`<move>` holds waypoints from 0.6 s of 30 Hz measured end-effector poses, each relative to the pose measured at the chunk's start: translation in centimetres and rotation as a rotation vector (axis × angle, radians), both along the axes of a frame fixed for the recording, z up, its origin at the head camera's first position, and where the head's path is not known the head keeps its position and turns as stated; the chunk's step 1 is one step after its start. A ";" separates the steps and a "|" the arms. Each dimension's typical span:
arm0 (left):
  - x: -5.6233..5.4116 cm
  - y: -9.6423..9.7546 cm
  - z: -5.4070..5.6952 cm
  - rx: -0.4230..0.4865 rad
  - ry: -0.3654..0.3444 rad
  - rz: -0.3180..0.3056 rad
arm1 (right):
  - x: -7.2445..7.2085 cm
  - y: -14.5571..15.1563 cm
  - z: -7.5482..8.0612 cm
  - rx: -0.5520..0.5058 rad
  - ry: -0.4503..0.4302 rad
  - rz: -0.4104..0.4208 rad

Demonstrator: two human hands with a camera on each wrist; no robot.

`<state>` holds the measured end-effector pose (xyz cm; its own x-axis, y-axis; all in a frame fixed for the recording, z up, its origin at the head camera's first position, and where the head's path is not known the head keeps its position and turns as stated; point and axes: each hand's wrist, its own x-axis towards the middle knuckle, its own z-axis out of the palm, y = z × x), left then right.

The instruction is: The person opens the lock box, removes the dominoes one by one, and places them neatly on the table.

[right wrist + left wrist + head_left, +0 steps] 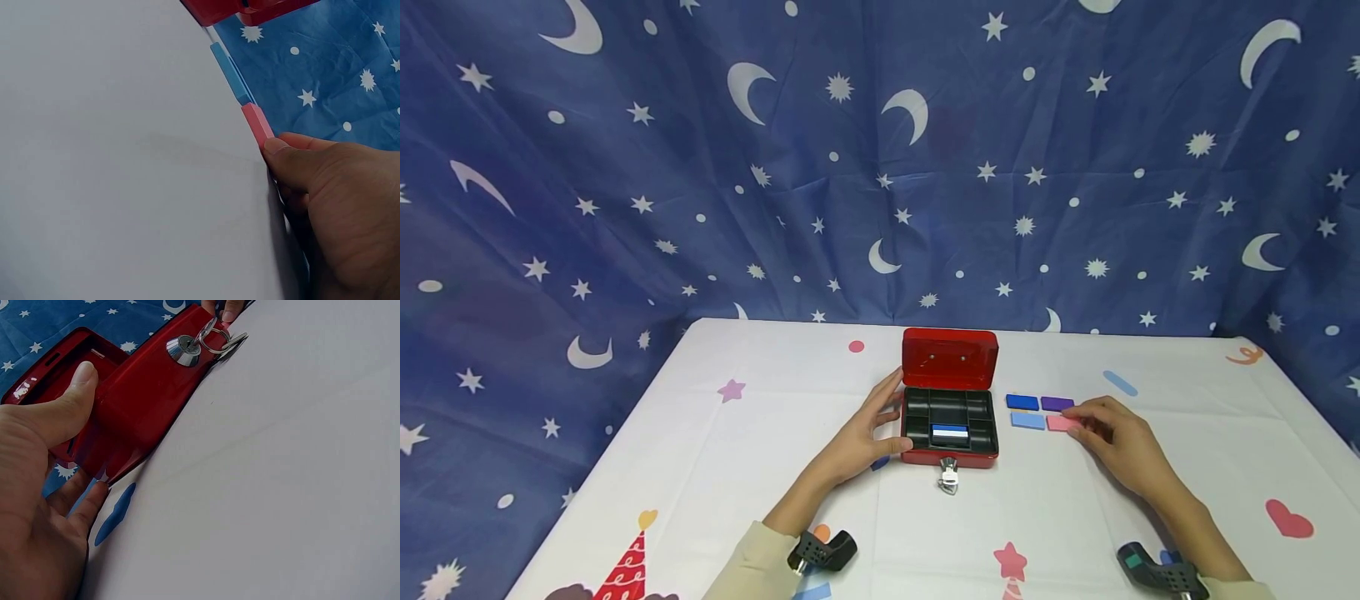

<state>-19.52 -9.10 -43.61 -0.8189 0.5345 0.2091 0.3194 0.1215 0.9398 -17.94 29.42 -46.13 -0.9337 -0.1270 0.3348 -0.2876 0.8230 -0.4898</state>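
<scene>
Pinching pink block (1060, 423) by its right end between thumb and fingers: right hand (1116, 442) | pink block lies on white tablecloth (805, 383), right of light-blue block (1027, 421), in front of purple block (1056, 403) | left hand (853, 440), fingers spread, touches left side of lid-raised red box (973, 461) | blue-and-white piece (950, 434) sits in box's tray (947, 405) | keys (949, 482) hang at front lock (184, 351)

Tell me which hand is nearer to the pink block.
The right. The right hand pinches the right end of the pink block, while the left hand is farther away, touching the left side of the open red box.
</scene>
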 end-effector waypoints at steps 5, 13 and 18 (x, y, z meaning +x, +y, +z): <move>0.5 0.0 1.1 -0.020 -0.002 -0.008 | 0.0 0.0 0.0 -0.002 -0.002 -0.007; 0.5 0.0 1.1 -0.013 0.007 -0.010 | 0.0 0.0 0.0 0.007 -0.017 -0.017; 0.5 0.0 1.0 -0.014 0.006 -0.010 | 0.0 0.0 0.0 0.014 -0.024 -0.023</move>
